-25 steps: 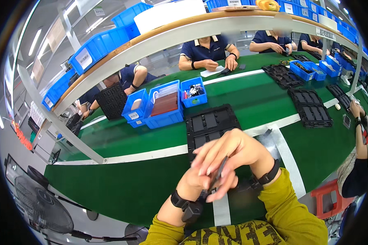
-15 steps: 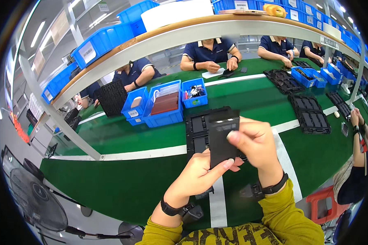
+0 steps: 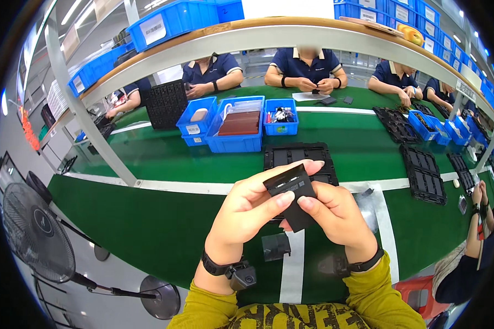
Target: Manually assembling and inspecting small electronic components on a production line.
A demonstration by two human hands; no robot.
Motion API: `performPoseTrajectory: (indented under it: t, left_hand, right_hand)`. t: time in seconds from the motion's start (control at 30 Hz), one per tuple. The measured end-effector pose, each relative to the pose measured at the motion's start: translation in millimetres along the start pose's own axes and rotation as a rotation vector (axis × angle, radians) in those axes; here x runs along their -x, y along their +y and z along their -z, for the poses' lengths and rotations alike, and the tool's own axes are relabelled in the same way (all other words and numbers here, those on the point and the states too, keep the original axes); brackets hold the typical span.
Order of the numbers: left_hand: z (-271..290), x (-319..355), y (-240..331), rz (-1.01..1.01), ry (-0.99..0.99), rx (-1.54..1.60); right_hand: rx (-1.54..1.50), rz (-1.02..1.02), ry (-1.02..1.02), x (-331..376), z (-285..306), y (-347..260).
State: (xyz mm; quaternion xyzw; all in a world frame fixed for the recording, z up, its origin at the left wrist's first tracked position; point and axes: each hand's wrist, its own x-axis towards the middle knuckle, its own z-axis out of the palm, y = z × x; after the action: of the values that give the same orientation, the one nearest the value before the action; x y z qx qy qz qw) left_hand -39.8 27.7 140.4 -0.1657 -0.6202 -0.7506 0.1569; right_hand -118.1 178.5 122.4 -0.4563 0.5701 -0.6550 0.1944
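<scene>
Both hands hold a flat black rectangular pack [image 3: 299,205] with small pale print and a shiny strip along its top edge. My left hand [image 3: 252,205] grips its left side, thumb on the face and fingers behind. From the right, my right hand [image 3: 340,216] pinches it with the thumb on the front. Just beyond the hands lies a black compartmented tray [image 3: 302,153], partly covered by them. A small dark film-like square [image 3: 275,247] rests on the green mat below the pack.
Blue bins with brown sheets [image 3: 239,123], small parts [image 3: 280,116] and a pale item [image 3: 198,117] stand beyond. More black trays [image 3: 422,172] lie to the right. A clear plastic piece [image 3: 368,208] sits near my right hand. Shelf rail [image 3: 291,34] overhead; co-workers sit opposite.
The pack has tilted and my left hand has shifted up along its side, while my right hand has moved lower. The view has moved, uncovering the dark square on the mat.
</scene>
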Motion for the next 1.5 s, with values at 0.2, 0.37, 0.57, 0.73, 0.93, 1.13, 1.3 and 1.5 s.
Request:
performPoseTrajectory:
  t: [0.2,0.37,0.57,0.73,0.93,1.13,1.3,1.5]
  left_hand:
    - [-6,4,6,0.008,0.065,-0.009]
    - [11,-1,8,-0.363,-0.082,-0.699]
    - [15,-5,6,-0.573,-0.024,-1.038]
    - [10,-2,3,-0.711,0.067,-1.199]
    - [6,-2,-1,-0.780,0.164,-1.283]
    - [9,0,-8,-0.884,0.392,-1.321]
    - [8,-4,-8,-0.859,0.370,-1.056]
    - [17,0,10,-0.681,-0.027,-0.973]
  right_hand:
    - [-0.013,-0.035,0.032,1,-2,-3]
    - [0.106,0.024,0.004,2,2,-5]
    - [0.256,0.124,0.100,3,-6,-10]
    - [0.467,0.267,0.151,3,-10,-7]
    - [0.584,0.370,0.211,4,-7,-4]
    - [0.613,0.491,0.255,3,-9,-9]
    - [0.458,0.375,0.222,6,-11,-12]
    - [0.238,0.210,0.138,10,-9,-10]
